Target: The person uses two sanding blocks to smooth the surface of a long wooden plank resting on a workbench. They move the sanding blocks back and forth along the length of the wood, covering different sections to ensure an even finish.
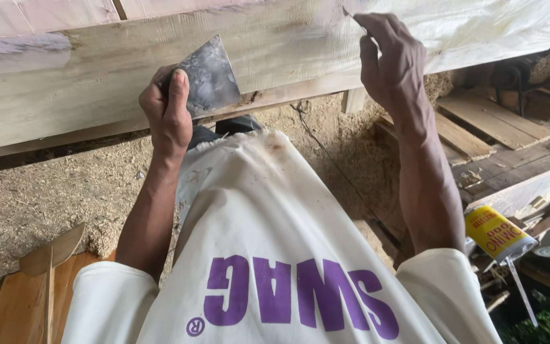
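Sawdust covers the floor (pixel 27 197) under a pale plank (pixel 97 70). The left hand (pixel 168 111) grips a scraper (pixel 210 79) against it; the right hand (pixel 393 60) rests open, farther right. A steep blade angle could gouge the wood.

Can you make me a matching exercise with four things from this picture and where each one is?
Things:
1. putty knife
2. yellow tube
3. wooden plank
4. sawdust

Places:
A. on the ground under the plank
B. in the left hand
C. across the top, under the right hand
D. far right, beside the right forearm

Pairs: 1-B, 2-D, 3-C, 4-A
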